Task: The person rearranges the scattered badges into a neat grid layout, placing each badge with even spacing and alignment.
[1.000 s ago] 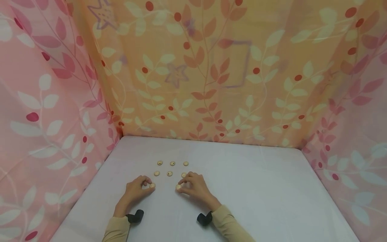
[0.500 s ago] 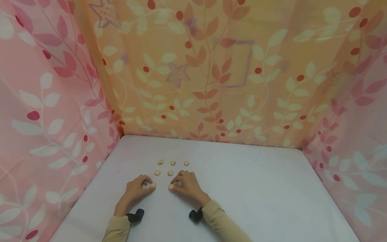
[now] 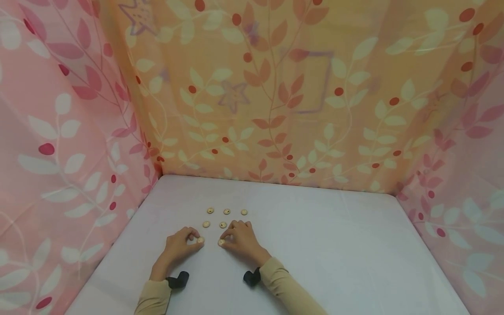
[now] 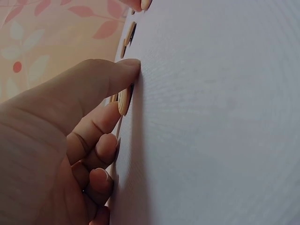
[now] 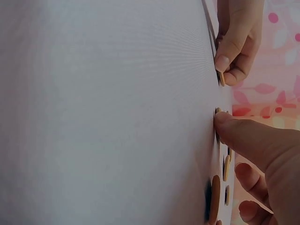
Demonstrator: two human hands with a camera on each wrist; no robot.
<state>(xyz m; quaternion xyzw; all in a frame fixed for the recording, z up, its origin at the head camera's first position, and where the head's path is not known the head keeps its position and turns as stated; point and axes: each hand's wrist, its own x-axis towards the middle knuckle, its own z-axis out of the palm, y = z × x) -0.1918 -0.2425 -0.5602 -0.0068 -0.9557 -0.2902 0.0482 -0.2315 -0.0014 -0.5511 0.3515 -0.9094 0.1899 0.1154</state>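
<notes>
In the head view my left hand (image 3: 179, 247) pinches a small round wooden disc (image 3: 200, 240) between thumb and index finger, at the table surface. In the left wrist view that disc (image 4: 123, 101) stands between thumb and fingertip, its face partly visible. Facing it across a short gap, my right hand (image 3: 243, 241) pinches another wooden disc (image 3: 222, 242). In the right wrist view, the thumb covers much of this disc (image 5: 218, 110). Beyond the hands lie several similar discs in two rows, among them one disc (image 3: 226, 211) with a dark mark.
A white-covered table (image 3: 334, 245) carries everything. Patterned curtains stand behind it (image 3: 275, 131) and along both sides. A black wrist mount (image 3: 252, 277) sits under the right forearm, another (image 3: 179, 280) beside the left. Close to the right wrist camera a disc (image 5: 214, 199) lies near the hand.
My right hand has slid left with its disc, narrowing the gap to the left one. It now hides the right-end disc of the nearer row. My left hand has stayed almost still.
</notes>
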